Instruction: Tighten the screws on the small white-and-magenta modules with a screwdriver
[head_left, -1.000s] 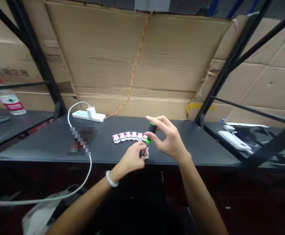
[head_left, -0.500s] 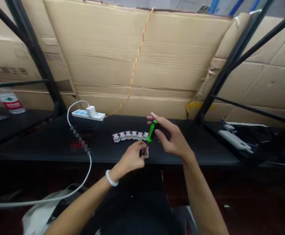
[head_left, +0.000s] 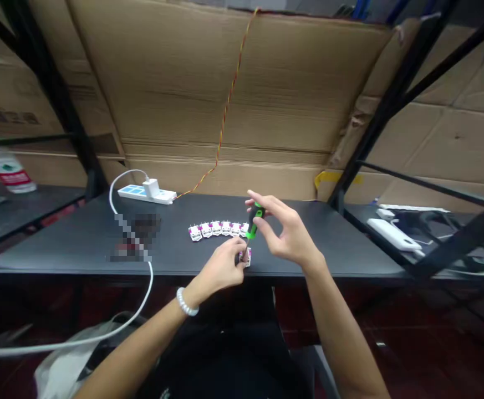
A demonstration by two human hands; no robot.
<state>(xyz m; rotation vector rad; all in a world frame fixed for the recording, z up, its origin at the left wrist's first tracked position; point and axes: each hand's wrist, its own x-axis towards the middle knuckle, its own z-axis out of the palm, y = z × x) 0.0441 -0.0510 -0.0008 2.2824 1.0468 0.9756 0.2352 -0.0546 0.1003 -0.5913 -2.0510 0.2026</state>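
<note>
My left hand [head_left: 220, 267] pinches a small white and purple part [head_left: 245, 257] against the dark table [head_left: 75, 249] near its front edge. My right hand [head_left: 285, 235] holds a green and black screwdriver [head_left: 253, 226] upright by its handle with the fingertips, the tip pointing down onto that part. Just behind, a curved row of several similar white and purple parts [head_left: 219, 229] lies on the table.
A white power strip [head_left: 139, 193] with a plugged charger and a white cable [head_left: 148, 288] sits at the back left. Cardboard sheets line the wall behind. Black rack posts stand on both sides. White devices [head_left: 393, 234] lie on the right shelf, a bottle [head_left: 6, 172] on the left one.
My right fingers have shifted round the screwdriver handle, which has tilted slightly. The left hand stays on the small part. The view has drifted a little.
</note>
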